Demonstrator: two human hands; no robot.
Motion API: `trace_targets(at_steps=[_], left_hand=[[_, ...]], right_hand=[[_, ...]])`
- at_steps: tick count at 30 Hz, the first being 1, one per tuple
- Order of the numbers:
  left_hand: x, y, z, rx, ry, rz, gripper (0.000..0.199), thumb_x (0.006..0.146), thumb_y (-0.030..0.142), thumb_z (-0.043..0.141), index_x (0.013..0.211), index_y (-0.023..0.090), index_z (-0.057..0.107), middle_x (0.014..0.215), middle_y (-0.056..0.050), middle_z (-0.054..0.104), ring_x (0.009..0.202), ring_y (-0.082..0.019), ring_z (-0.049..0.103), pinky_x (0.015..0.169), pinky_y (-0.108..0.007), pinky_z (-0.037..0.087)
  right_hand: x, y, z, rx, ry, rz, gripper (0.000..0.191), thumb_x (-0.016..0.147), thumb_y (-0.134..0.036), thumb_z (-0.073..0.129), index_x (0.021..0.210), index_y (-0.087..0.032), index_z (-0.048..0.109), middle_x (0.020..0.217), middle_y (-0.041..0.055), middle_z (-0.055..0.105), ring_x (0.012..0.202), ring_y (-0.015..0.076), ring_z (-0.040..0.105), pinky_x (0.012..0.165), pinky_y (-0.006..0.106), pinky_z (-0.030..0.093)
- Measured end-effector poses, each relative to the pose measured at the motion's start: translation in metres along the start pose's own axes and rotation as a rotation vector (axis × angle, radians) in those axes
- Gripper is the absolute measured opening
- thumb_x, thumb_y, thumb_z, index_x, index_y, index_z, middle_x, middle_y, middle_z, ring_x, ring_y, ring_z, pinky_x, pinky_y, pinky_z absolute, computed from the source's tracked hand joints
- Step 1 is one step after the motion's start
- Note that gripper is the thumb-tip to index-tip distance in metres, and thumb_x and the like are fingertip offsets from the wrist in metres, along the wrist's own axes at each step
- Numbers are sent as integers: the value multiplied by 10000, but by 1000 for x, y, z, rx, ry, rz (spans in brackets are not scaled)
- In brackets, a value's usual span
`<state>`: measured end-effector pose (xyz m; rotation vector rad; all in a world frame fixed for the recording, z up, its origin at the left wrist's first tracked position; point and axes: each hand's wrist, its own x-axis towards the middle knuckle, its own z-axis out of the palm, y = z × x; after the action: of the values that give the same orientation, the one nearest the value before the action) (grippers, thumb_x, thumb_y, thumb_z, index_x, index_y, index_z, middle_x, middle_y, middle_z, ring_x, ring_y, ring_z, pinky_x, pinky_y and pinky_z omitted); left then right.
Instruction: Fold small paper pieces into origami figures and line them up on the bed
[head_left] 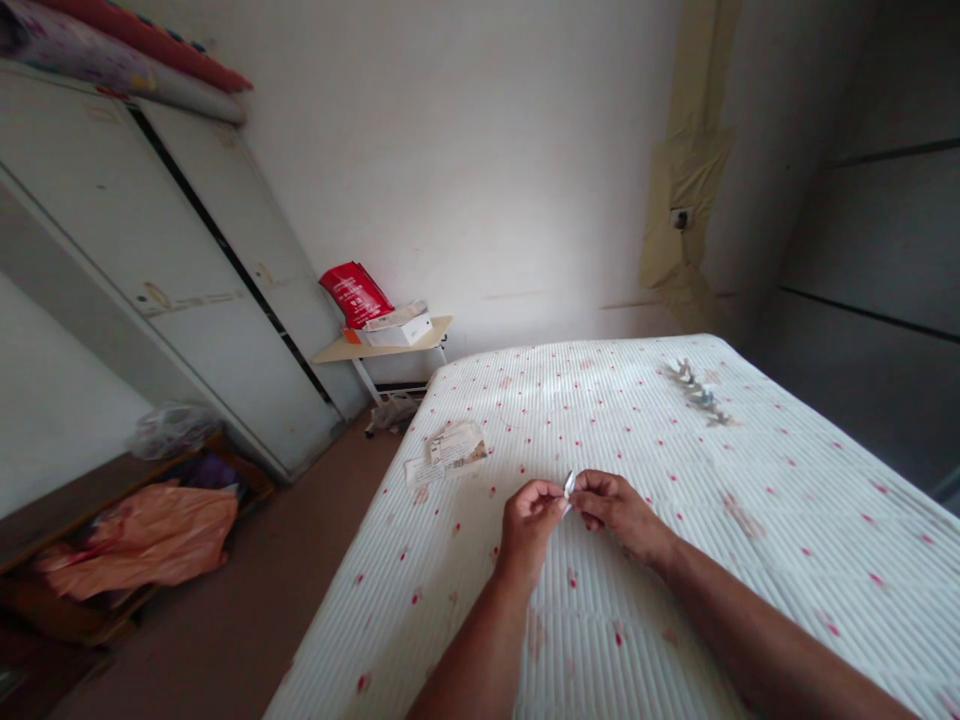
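Between my fingertips, above the bed, is a small folded piece of paper (569,484), pale and narrow with a pointed top. My left hand (531,520) pinches it from the left, and my right hand (611,508) pinches it from the right. The fingers cover its lower part. To the left on the bedspread lie printed paper sheets (455,446), partly overlapping. Farther off at the right rests a row of several small folded paper shapes (701,394), too blurred to make out exactly.
The bed (600,640) has a white ribbed cover with red spots. Beyond its far left corner, a small table (341,352) bears a red bag (355,295) and a white box (405,331). A cabinet (202,330) and an orange plastic bag (150,540) are at left.
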<state>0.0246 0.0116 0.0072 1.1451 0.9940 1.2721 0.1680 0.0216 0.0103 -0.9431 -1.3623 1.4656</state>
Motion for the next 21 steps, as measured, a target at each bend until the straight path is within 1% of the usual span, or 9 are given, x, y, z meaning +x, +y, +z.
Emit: trace_targets(at_steps=[5,10,14,21], left_hand=[[-1,2,1,-26,11,-18,180,595,263,671,693,126,611,604,16,578,570,-89,479,585,-203,358],[-2,4,1,4,17,-20,163,584,243,668,686,121,628,609,-1,599,571,-99,498,583,-208,373],[-2,3,2,19,30,-16,157,589,239,664,688,122,629,608,-4,605,572,-102,505,583,-211,382],[-2,-6,6,101,143,32,121,622,214,608,702,125,626,559,20,569,526,-86,472,531,-191,359]], right_hand=[[0,-1,-1,-6,6,-16,235,692,-388,627,690,-158,576,525,-63,426,458,59,338,442,201,274],[-1,-3,1,-57,28,41,283,685,-438,623,673,-164,553,495,-73,404,423,55,333,422,202,250],[-1,-4,3,-69,41,46,293,697,-449,603,656,-166,536,479,-77,401,407,54,334,413,200,238],[0,2,4,-166,107,35,259,738,-399,554,623,-171,514,429,-72,420,388,62,335,398,202,234]])
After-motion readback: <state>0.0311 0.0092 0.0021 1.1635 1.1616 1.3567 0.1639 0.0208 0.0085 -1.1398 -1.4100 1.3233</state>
